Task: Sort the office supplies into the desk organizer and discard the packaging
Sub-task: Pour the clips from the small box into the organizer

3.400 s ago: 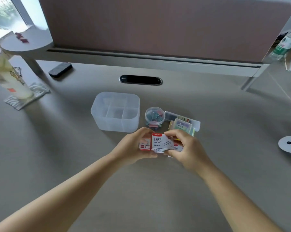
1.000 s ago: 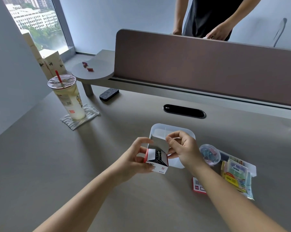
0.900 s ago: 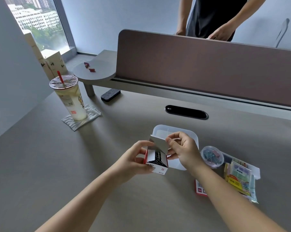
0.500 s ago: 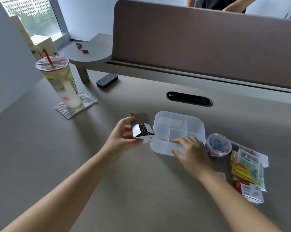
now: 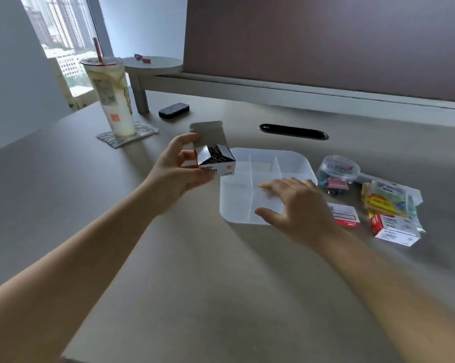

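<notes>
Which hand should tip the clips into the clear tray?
Probably the left hand: it holds the opened clip box beside the tray. The right hand rests on the tray, steadying it.

There is 1 view, from a camera worn on the person's head, looking forward and down across a grey desk. Take the clear divided organizer as the landmark: it sits a little right of the middle of the frame, close to the lens. Both forearms enter from the bottom edge and reach toward it. Left of it and further back stands a lidded drink cup; behind it runs the brown desk partition, which fills the top of the frame. A window shows at the far upper left. The wide angle bends straight edges near the borders.
</notes>
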A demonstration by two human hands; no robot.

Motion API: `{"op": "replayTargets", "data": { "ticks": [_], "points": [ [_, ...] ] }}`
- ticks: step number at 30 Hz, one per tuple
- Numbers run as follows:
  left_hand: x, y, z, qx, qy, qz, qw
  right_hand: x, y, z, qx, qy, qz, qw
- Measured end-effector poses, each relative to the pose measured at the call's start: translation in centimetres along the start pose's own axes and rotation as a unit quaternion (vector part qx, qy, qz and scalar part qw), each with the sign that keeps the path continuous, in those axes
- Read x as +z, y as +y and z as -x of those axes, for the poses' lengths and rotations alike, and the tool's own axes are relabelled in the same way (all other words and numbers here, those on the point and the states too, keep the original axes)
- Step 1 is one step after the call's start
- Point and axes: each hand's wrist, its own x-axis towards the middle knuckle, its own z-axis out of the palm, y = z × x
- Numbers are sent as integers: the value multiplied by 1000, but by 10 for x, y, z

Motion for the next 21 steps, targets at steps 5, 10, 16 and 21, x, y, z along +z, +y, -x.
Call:
{"op": "replayTargets", "data": {
  "ticks": [5,10,16,21],
  "points": [
    [3,1,46,43,-18,-8,999,-8,-24,38,7,7,-1,1000],
    [9,-3,58,40,-18,-43,998,-19,-37,45,66,39,-119,990],
    [18,-1,39,78,-19,-92,993,-26,-36,18,74,78,-260,960],
    [21,4,22,101,-20,-159,982,-31,-31,-13,35,60,-269,961]
  ]
}}
